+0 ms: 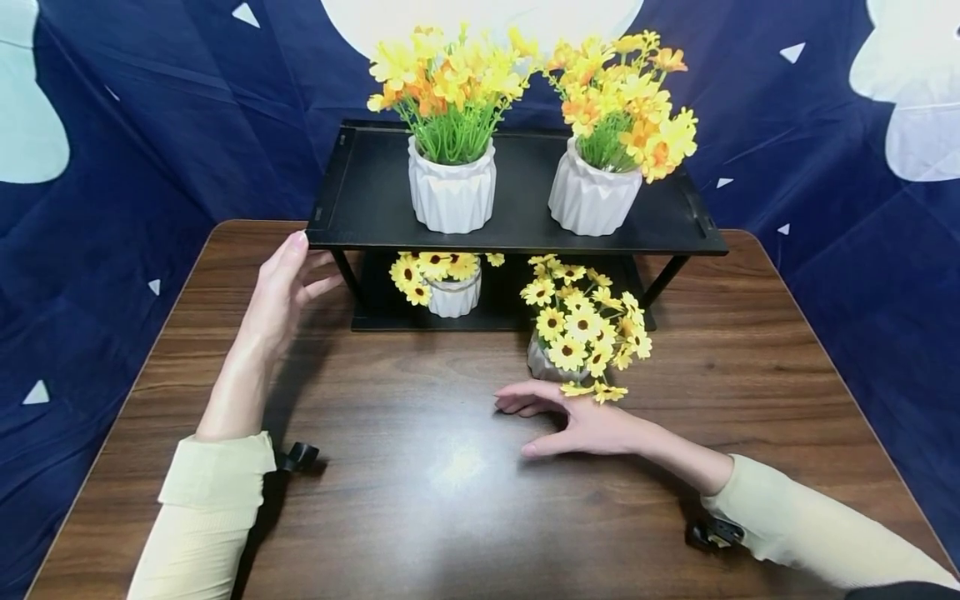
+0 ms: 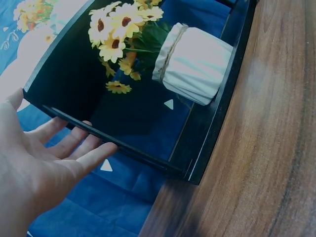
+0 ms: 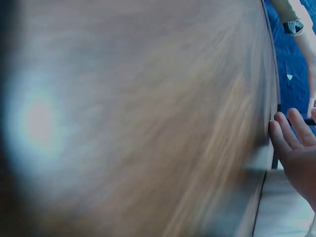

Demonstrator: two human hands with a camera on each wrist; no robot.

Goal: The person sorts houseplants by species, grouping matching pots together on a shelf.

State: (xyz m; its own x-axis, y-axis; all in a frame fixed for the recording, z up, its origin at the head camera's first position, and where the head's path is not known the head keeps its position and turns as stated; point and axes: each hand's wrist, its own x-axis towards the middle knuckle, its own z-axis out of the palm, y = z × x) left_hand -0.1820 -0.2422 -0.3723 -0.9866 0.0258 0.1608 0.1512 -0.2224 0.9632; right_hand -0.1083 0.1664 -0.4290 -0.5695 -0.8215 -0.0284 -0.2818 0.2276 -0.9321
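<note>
A black two-tier shelf (image 1: pixel 525 192) stands on the table. At its left front corner is my left hand (image 1: pixel 277 292), thumb touching the upper board's corner and extended fingers beside the side post, as the left wrist view shows. A white pot (image 1: pixel 455 298) with yellow daisies sits on the lower tier, partly hidden by the upper board. Another pot of yellow daisies (image 1: pixel 581 329) stands on the table before the shelf's right part. Just in front of it hovers my right hand (image 1: pixel 581 421), thumb and fingers apart around nothing.
Two white ribbed pots, left (image 1: pixel 452 187) and right (image 1: pixel 595 192), with yellow and orange flowers stand on the upper tier. The brown wooden table (image 1: pixel 420 533) reaches toward me. Behind hangs a blue patterned cloth (image 1: pixel 187 108). The right wrist view is mostly blurred.
</note>
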